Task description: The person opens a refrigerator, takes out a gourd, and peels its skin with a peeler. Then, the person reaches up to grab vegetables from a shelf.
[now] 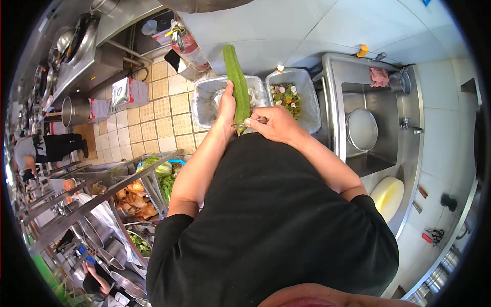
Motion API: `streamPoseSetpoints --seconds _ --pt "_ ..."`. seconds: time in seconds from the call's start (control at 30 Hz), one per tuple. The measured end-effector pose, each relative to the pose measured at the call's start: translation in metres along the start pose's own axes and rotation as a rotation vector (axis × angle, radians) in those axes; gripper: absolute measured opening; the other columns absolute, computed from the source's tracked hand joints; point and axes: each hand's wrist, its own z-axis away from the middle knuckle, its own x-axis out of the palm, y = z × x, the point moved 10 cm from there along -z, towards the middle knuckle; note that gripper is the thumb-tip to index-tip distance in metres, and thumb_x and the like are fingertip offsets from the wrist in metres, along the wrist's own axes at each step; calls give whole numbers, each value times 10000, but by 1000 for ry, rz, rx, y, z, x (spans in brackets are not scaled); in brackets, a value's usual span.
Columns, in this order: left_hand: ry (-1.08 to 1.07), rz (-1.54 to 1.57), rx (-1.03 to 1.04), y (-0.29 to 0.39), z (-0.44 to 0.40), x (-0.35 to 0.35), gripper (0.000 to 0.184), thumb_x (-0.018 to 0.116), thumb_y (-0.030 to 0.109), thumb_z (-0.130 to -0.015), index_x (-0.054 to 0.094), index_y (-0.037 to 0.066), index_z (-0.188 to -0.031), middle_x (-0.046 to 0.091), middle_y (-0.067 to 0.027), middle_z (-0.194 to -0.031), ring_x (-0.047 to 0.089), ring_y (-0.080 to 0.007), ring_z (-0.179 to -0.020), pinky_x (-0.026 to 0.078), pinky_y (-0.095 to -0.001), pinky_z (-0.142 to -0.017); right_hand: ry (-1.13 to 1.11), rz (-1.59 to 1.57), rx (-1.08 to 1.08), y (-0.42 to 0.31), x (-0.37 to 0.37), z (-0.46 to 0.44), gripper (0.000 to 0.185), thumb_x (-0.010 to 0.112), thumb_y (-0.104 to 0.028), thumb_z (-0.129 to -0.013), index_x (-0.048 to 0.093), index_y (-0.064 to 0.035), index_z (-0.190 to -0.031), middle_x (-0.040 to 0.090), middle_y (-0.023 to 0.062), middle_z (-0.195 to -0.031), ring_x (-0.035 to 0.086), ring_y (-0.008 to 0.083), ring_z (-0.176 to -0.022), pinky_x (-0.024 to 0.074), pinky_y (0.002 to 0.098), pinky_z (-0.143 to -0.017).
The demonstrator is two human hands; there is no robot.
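A long green luffa gourd [236, 77] points away from me above two lined bins. My left hand [227, 106] is closed around its left side, thumb along the skin. Closed at the gourd's near end, my right hand [279, 124] grips a small metal tool [262, 120] that looks like a peeler; the fingers partly hide it. Beneath the gourd stands a bin [198, 111] lined with clear plastic. Right of it, another lined bin [313, 100] contains green and pale vegetable scraps.
To the right is a steel sink [353, 165] with a round pan [362, 129] in it. A fire extinguisher [190, 48] stands ahead by the wall. At left, a metal rack [102, 197] carries food trays. Two other people [38, 148] are farther off at left.
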Motion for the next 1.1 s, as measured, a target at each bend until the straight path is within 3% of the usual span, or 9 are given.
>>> streamPoseSetpoints --seconds 0.17,0.2,0.3,0.53,0.67,0.73,0.9,0.97,1.1 --pt "-11 -53 -71 15 16 -30 575 363 617 -1049 600 95 -1090 643 -121 -856 613 -249 -667 524 -393 -591 88 -46 199 50 26 -36 273 717 -277 -965 700 -35 -840 484 -26 -564 392 55 -558 328 308 -497" --pt "-69 -55 -116 9 16 -35 573 369 618 -1047 604 98 -1092 645 -113 -842 615 -245 -656 521 -387 -580 188 -48 157 63 23 -46 296 706 -367 -941 718 -78 -877 594 85 -596 517 201 -516 426 370 -533" --pt "-125 -53 -167 9 14 -53 572 380 622 -1043 608 100 -1096 646 -102 -818 615 -235 -628 516 -373 -550 146 56 273 75 30 -77 331 687 -382 -951 699 -64 -862 617 104 -627 546 219 -540 445 382 -556" --pt "-253 23 -195 31 27 -63 573 404 630 -1036 605 99 -1107 643 -109 -809 616 -237 -570 531 -387 -501 520 -1 377 74 -6 -91 383 645 -400 -980 664 -49 -827 638 122 -678 572 228 -584 465 387 -598" --pt "-125 99 -134 49 -1 -70 564 385 612 -1046 587 89 -1102 635 -125 -806 608 -244 -586 519 -381 -503 42 -68 156 -23 55 -68 334 660 -346 -977 657 -45 -832 618 121 -651 571 233 -566 460 394 -588" --pt "-229 182 -124 57 -7 -56 541 389 580 -1055 600 83 -1089 653 -137 -832 630 -262 -630 559 -388 -567 -56 -79 139 -34 71 -64 311 682 -313 -980 652 -51 -816 585 52 -625 497 109 -562 408 345 -541" --pt "-199 156 -77 55 -16 -58 490 413 538 -1063 607 87 -1062 654 -146 -825 639 -251 -649 553 -387 -557 -138 3 92 -35 57 -75 300 690 -292 -974 660 -46 -805 516 48 -556 456 119 -512 364 344 -514" --pt "-164 133 -53 56 -19 -57 495 422 540 -1060 613 84 -1049 656 -144 -823 640 -250 -650 552 -388 -557 -186 7 144 -21 53 -79 322 688 -339 -949 673 -51 -805 612 108 -611 587 244 -539 448 397 -566" --pt "-119 89 -74 51 -12 -55 530 423 566 -1051 629 78 -1021 661 -138 -816 640 -243 -642 519 -373 -524 -133 -107 102 5 46 -90 323 695 -353 -944 698 -57 -814 633 116 -643 597 240 -561 453 394 -571"
